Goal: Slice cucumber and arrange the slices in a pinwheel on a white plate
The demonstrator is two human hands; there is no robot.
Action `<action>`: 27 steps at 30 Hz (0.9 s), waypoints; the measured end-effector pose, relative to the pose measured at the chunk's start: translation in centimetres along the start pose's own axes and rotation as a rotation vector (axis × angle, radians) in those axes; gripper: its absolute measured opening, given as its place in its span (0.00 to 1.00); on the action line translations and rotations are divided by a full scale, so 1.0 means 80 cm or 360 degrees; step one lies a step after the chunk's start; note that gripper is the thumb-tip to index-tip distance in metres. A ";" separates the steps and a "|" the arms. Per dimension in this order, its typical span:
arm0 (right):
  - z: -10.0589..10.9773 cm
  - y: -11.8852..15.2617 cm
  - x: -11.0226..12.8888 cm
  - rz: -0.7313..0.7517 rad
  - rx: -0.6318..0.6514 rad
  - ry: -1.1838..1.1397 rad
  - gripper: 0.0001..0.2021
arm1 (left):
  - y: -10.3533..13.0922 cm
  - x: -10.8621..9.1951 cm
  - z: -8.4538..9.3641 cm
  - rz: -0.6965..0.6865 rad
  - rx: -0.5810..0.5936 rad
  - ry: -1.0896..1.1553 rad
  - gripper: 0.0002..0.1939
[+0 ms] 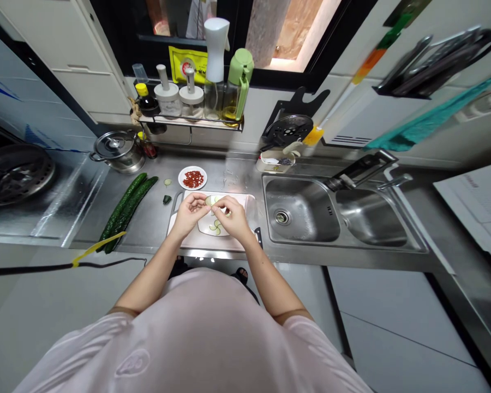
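- Cucumber slices (215, 227) lay on a white plate (203, 225) set on the cutting board (249, 204).
- Left hand (191, 213) pinched one slice (208, 201) between thumb and fingers.
- Right hand (231, 216) had its fingertips drawn together just beside it; at this size I could not tell whether they gripped it too.
- Two whole cucumbers (131, 206) lay to the left on the counter (163, 161).
- Red bits (193, 179) filled a dish (180, 177) behind the board.
- A knife (258, 236) showed at the board's right edge.
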State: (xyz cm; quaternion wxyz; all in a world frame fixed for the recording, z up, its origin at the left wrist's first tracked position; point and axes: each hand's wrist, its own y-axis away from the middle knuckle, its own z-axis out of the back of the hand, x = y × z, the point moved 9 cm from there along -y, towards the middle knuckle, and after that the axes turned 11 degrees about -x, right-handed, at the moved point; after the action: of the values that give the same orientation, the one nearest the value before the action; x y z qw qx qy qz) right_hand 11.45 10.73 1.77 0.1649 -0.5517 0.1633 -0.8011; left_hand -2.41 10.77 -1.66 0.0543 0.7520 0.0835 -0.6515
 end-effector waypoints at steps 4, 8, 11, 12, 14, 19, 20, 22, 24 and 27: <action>-0.004 -0.004 -0.004 -0.0110 0.0040 -0.0127 0.06 | -0.003 -0.003 -0.002 -0.0070 0.0062 -0.0022 0.18; -0.005 -0.007 -0.005 -0.0166 0.0035 -0.0195 0.06 | -0.005 -0.003 -0.002 -0.0102 0.0075 -0.0038 0.18; -0.007 -0.008 -0.009 -0.0211 0.0029 -0.0217 0.06 | -0.005 -0.001 -0.001 -0.0125 0.0061 -0.0065 0.18; -0.008 -0.008 -0.011 -0.0232 0.0027 -0.0225 0.06 | -0.006 0.000 0.000 -0.0135 0.0055 -0.0076 0.18; -0.010 -0.008 -0.017 -0.0281 0.0025 -0.0244 0.06 | -0.006 0.001 0.001 -0.0151 0.0040 -0.0098 0.18; -0.016 -0.006 -0.032 -0.0405 0.0038 -0.0278 0.07 | -0.009 0.006 0.001 -0.0165 0.0016 -0.0114 0.18; -0.017 -0.006 -0.034 -0.0425 0.0041 -0.0280 0.07 | -0.009 0.007 0.001 -0.0162 0.0015 -0.0114 0.18; -0.019 -0.006 -0.037 -0.0454 0.0048 -0.0288 0.08 | -0.009 0.009 0.001 -0.0153 0.0014 -0.0111 0.18; -0.020 -0.006 -0.040 -0.0477 0.0056 -0.0301 0.08 | -0.010 0.011 0.001 -0.0143 0.0017 -0.0103 0.18; -0.024 -0.006 -0.045 -0.0499 0.0079 -0.0330 0.09 | -0.012 0.017 0.002 -0.0112 0.0028 -0.0095 0.18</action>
State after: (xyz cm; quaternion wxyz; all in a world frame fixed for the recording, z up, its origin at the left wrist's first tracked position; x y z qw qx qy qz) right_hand 10.84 12.87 -1.63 0.0675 -0.6457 0.0374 -0.7597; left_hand -2.58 11.74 -2.97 0.0273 0.7293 0.1026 -0.6760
